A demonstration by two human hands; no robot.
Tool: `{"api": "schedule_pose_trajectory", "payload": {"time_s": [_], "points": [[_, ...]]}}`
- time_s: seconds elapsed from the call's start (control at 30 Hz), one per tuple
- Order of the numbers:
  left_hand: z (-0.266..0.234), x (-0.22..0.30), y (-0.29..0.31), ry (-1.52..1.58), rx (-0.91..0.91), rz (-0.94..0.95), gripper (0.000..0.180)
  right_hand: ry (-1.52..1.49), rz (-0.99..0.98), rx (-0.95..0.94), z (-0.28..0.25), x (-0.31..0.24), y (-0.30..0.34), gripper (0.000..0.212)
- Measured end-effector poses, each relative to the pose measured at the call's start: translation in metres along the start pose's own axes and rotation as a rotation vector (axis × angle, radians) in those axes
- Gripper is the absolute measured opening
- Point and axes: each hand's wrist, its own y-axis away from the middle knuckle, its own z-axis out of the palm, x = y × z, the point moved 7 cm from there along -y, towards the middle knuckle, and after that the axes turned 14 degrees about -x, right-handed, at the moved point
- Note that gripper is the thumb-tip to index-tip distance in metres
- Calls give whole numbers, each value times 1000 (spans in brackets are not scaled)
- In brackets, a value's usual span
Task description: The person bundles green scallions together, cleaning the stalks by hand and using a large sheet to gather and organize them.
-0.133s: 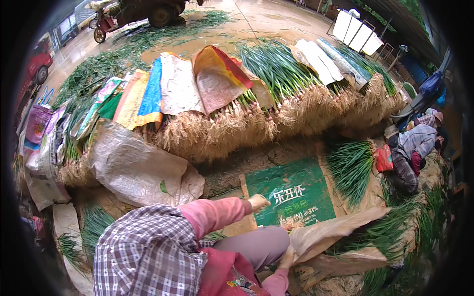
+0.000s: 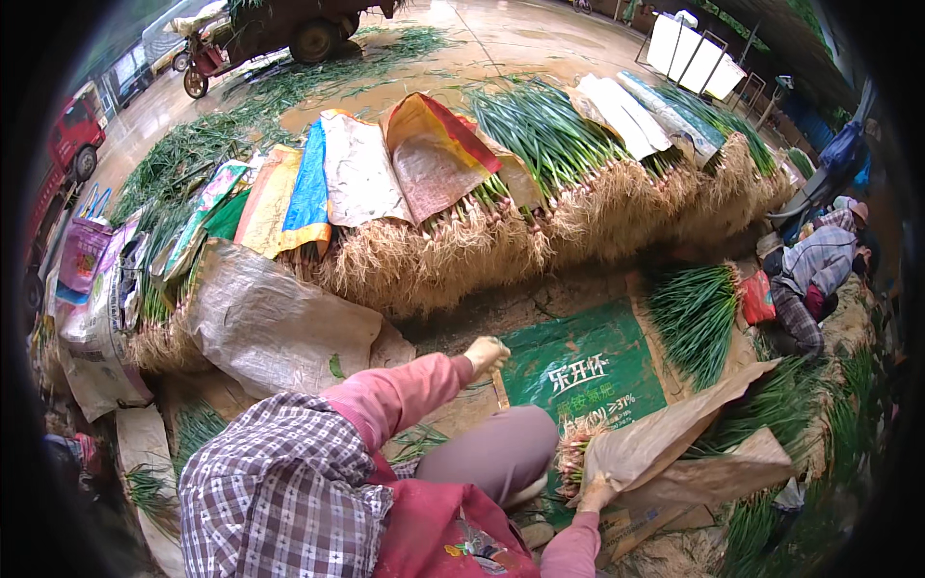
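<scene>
My left hand (image 2: 488, 356), pale as if gloved, is above the near left corner of a green printed sack (image 2: 520, 352) laid flat. Its fingers are curled; whatever they may hold is hidden. At the lower right my right hand (image 2: 599, 491) grips the edge of a brown sheet (image 2: 665, 448), which is raised and folded over. Beside that sheet, by my knee, the reddish bulbs and roots of a bundle of green onions (image 2: 571, 453) show; its leaves are mostly hidden under the sheet.
A long row of green onions (image 2: 540, 125), roots (image 2: 462, 250) toward me, lies across the far side, partly under sacks (image 2: 361, 173). Another green onion pile (image 2: 694, 318) rests at the right, near a crouching person (image 2: 814, 265). A three-wheeled cart (image 2: 279, 34) stands far back.
My left hand has moved up and left, its fingers more curled. My right hand and the sheet's edge have shifted right and up, showing more of the bundle's roots. The view has shifted slightly.
</scene>
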Motion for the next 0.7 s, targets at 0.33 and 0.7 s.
{"api": "schedule_pose_trajectory", "payload": {"time_s": [0.33,0.7], "points": [[150,80,-60,-255,-589,377,29,302,-40,134,22,-151,-5,31],[282,67,15,-1224,-669,401,89,33,352,-141,155,-185,-20,35]]}}
